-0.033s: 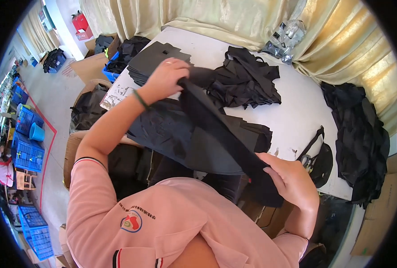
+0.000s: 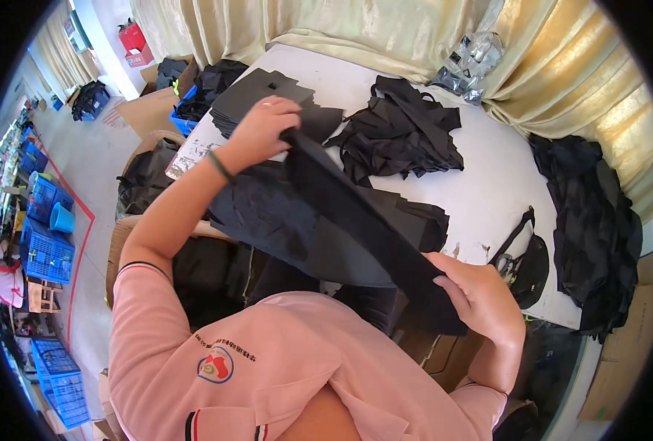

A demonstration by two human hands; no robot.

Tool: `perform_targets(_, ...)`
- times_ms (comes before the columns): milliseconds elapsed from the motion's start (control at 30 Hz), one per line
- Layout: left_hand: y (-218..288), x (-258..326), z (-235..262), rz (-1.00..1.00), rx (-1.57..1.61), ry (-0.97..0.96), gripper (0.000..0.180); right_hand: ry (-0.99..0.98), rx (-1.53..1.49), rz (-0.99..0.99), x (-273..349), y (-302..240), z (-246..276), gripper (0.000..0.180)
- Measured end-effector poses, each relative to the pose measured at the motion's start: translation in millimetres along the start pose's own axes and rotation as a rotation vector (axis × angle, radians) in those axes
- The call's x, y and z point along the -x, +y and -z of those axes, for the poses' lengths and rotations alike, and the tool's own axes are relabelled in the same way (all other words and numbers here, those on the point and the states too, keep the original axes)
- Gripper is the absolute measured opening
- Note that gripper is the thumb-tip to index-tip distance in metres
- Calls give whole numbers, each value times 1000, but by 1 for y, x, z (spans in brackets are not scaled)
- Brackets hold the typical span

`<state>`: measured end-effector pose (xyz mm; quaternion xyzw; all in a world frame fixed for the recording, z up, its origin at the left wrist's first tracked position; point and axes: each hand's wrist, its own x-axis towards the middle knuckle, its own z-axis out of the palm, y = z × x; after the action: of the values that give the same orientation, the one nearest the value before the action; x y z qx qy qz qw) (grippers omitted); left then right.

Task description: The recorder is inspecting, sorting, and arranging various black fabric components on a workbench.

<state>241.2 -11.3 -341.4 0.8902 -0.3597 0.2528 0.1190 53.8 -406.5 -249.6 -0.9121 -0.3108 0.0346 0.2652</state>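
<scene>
A long black fabric piece [image 2: 363, 213] is stretched diagonally between my hands over the table. My left hand [image 2: 267, 126] is closed on its upper-left end, slightly blurred. At the lower-right end, my right hand [image 2: 481, 294] pinches it between thumb and fingers, and a loose part hangs below. Under the strip, dark fabric panels [image 2: 267, 213] lie spread along the table's near edge. Beyond my left hand is a stack of dark grey cut panels [image 2: 245, 92]. A heap of black strap-like pieces [image 2: 403, 132] lies at the table's middle back.
At the white table's [image 2: 495, 180] right sits a small black pouch [image 2: 528, 268], with a black fabric pile [image 2: 591, 220] hanging over the edge. Clear plastic bags [image 2: 473, 62] rest by the curtains [image 2: 561, 51]. Cardboard boxes [image 2: 120, 242] stand on the left, blue crates [image 2: 47, 253] farther off.
My left hand has shifted slightly left, drawing its end of the black fabric piece along. My right hand stays in place, still gripping the other end.
</scene>
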Motion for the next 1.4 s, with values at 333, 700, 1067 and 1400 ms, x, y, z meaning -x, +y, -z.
perform_targets(333, -3, 117, 84, 348, -293, -248, 24, -247, -159, 81, -13, 15, -27, 33)
perform_targets(700, 4, 107, 72, 471, 229, -42, 25, -386, -318, 167, -31, 10, -32, 22)
perform_targets(1067, -11, 75, 110, 425, 502, 30, 19, -335, -265, -13, -11, 36, -18, 19)
perform_targets(1400, -12, 103, 146, 665, 510, -932, 38, -444, -405, -157, -13, 82, -13, 17)
